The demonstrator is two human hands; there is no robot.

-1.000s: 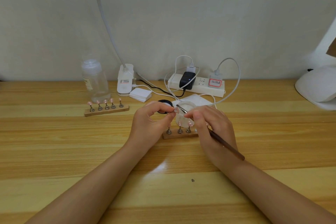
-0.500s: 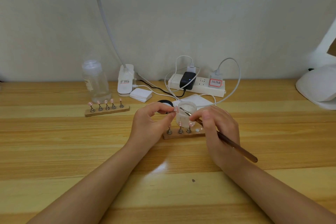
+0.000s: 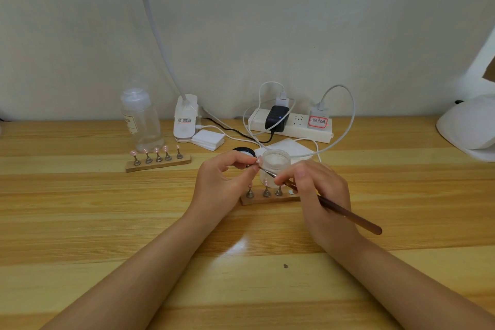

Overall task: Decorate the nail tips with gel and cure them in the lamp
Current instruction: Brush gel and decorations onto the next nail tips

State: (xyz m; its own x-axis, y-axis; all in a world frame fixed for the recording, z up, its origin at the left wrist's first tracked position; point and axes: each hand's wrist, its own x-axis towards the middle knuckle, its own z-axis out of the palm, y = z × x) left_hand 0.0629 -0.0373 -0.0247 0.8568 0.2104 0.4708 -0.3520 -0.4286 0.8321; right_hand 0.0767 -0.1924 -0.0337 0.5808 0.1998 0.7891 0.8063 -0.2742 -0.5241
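Note:
My left hand [image 3: 223, 182] pinches a small pink nail tip [image 3: 258, 161] between thumb and forefinger, just above the near wooden holder [image 3: 269, 199]. My right hand [image 3: 318, 190] grips a brown-handled brush [image 3: 345, 213] like a pen, and its thin metal end touches the nail tip. Three small stands with pink tips remain on the near holder. A frosted open gel jar [image 3: 276, 166] stands right behind both hands, its black lid [image 3: 243, 152] to its left. The white curing lamp [image 3: 468, 128] sits at the far right edge.
A second wooden holder [image 3: 158, 163] with several pink tips lies at the back left, before a clear bottle [image 3: 140, 122]. A clip lamp base [image 3: 185, 118], white pads [image 3: 209, 140], a power strip [image 3: 292, 126] with cables and a white cloth [image 3: 289, 149] line the back.
My right hand shifted slightly right and its brush handle swung out lower right, uncovering the gel jar. The left hand kept its pinch on the nail tip.

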